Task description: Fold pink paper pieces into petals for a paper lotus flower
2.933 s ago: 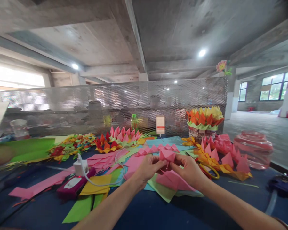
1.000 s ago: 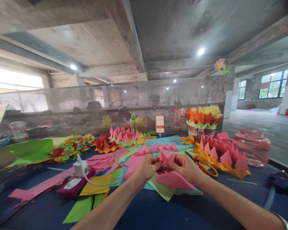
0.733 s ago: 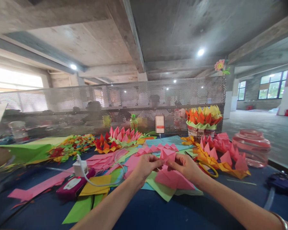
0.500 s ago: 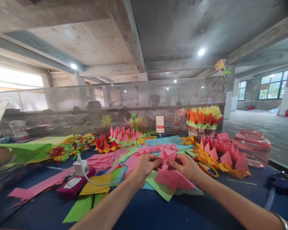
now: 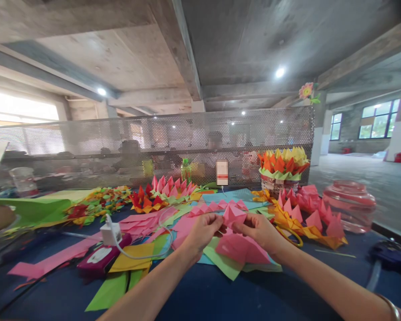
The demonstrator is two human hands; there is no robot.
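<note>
Between both hands is a small piece of folded pink paper (image 5: 234, 214), pointed at the top. My left hand (image 5: 203, 232) pinches its left corner with thumb and fingertips. The right corner is pinched by my right hand (image 5: 258, 231). Beneath them lie pink paper sheets (image 5: 242, 249) on top of a pale green sheet (image 5: 227, 264). Just behind the hands runs a row of folded pink points (image 5: 217, 206). Right of my right hand rest scissors with yellow handles (image 5: 292, 236), partly hidden by the hand.
Folded pink and orange pieces (image 5: 307, 218) and a clear pinkish jar (image 5: 349, 207) stand right. A paper-flower basket (image 5: 280, 180) is behind. Left are a purple power strip (image 5: 102, 261) with a white charger (image 5: 111, 232) and cable, and another person's hand (image 5: 0, 218). A perforated metal screen (image 5: 96, 142) closes the back.
The folded pink paper looks fuller and more creased, its point standing out more. Both hands keep their pinch in nearly the same place.
</note>
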